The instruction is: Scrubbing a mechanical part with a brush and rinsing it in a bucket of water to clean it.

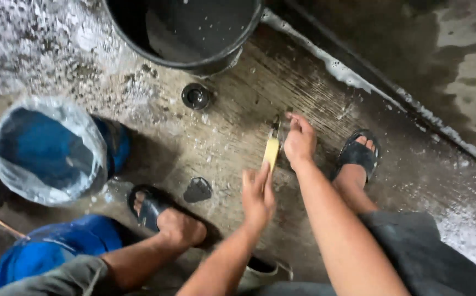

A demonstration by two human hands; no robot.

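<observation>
Two hands met over a yellow brush (271, 149) on the wet concrete floor (315, 93): the left hand (258, 196) pinched its near end, while the right hand (299, 141), fingers loosely curled, touched its far, darker end. Beyond the brush sat a small round cap (196, 96) and a black bucket (186, 33), with bare floor between; a foamy raised edge (358, 82) ran past on its right, and a plastic-covered blue bucket (49, 148) stood well apart to its left. The brush was narrow, with a yellow handle.
</observation>
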